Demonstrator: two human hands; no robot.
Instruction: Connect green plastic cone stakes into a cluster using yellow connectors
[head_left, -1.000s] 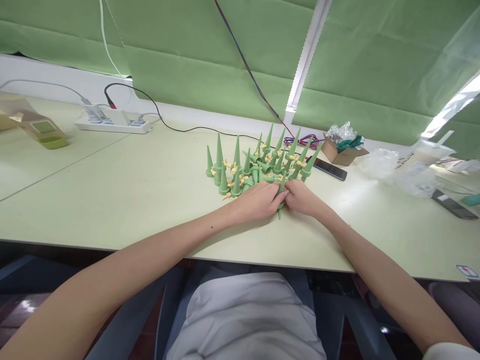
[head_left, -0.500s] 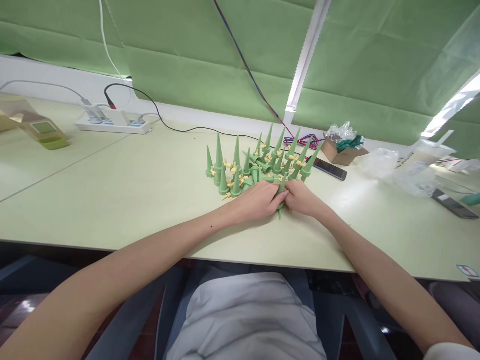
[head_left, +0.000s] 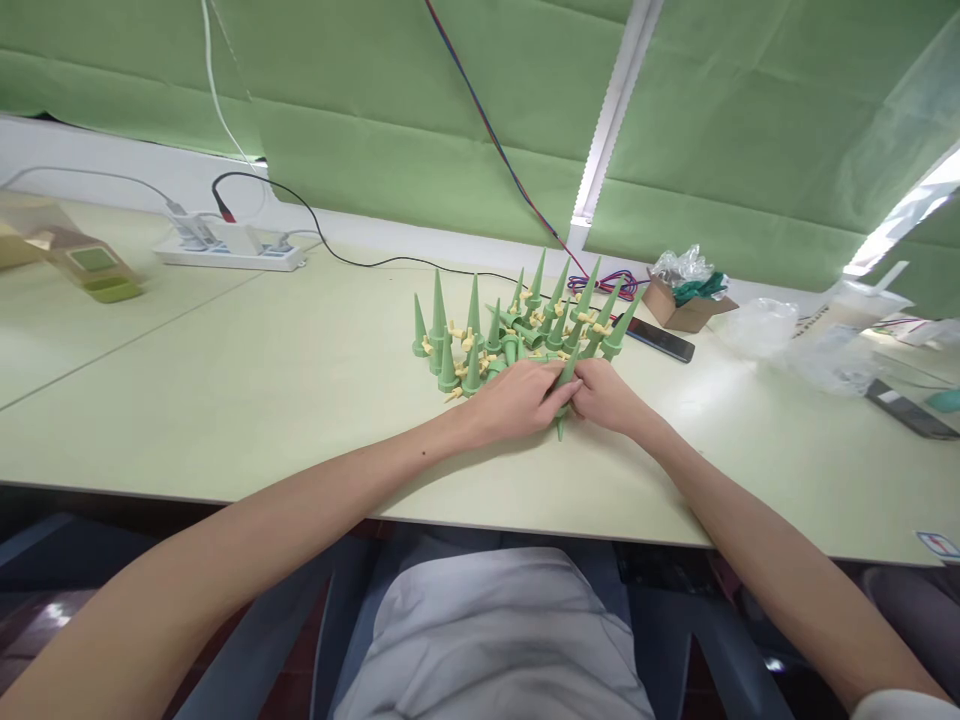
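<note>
My left hand [head_left: 521, 395] is closed around a green plant watering spike [head_left: 571, 368], whose cone leans up to the right between my two hands. Pressed against its side is my right hand [head_left: 604, 393], fingers curled in a pinch; whatever they grip is hidden. A thin green tip [head_left: 560, 430] pokes out below my left hand. Just beyond my hands stands a cluster of green watering spikes [head_left: 439, 315], many upright with small yellow valves [head_left: 455, 330] on their sides. A few green pieces [head_left: 525, 330] lie on their sides in the middle of the cluster.
A phone [head_left: 660, 340] lies right of the cluster, near a small cardboard box [head_left: 682, 308]. Farther right are a plastic bag [head_left: 765, 328], a drink cup [head_left: 851, 310] and a dark device [head_left: 911, 410]. A power strip [head_left: 232, 258] sits back left, its black cable [head_left: 390, 260] running along the wall.
The held spike's cone has tipped slightly to the right. Both hands stay in nearly the same place, and the standing spikes are unchanged.
</note>
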